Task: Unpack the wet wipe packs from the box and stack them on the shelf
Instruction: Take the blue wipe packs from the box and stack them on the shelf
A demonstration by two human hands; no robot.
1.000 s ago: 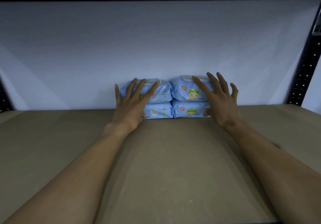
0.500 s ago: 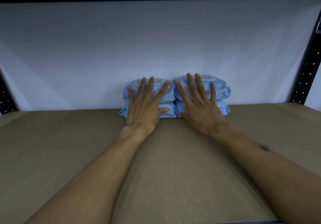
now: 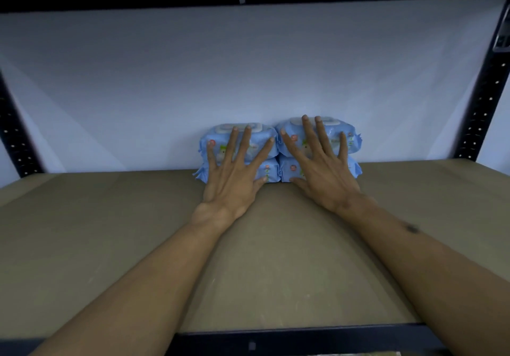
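While our left hand (image 3: 231, 181) and right hand (image 3: 321, 174) press flat, fingers spread, they hide most printing on the four wet wipe packs (image 3: 352, 140). These sit two by two at the back of the shelf (image 3: 110, 245), against the white wall (image 3: 248, 65), between black perforated uprights (image 3: 481, 107).

Four blue wet wipe packs (image 3: 288, 167) are sitting at the rear edge of the shelf board (image 3: 248, 259), against the white back panel (image 3: 248, 65). They are standing as two stacks of two, touching side by side. The left hand (image 3: 234, 181) is lying flat, fingers spread, on the front of the left stack (image 3: 260, 134). The right hand (image 3: 320, 173) is lying likewise on the right stack (image 3: 352, 140).
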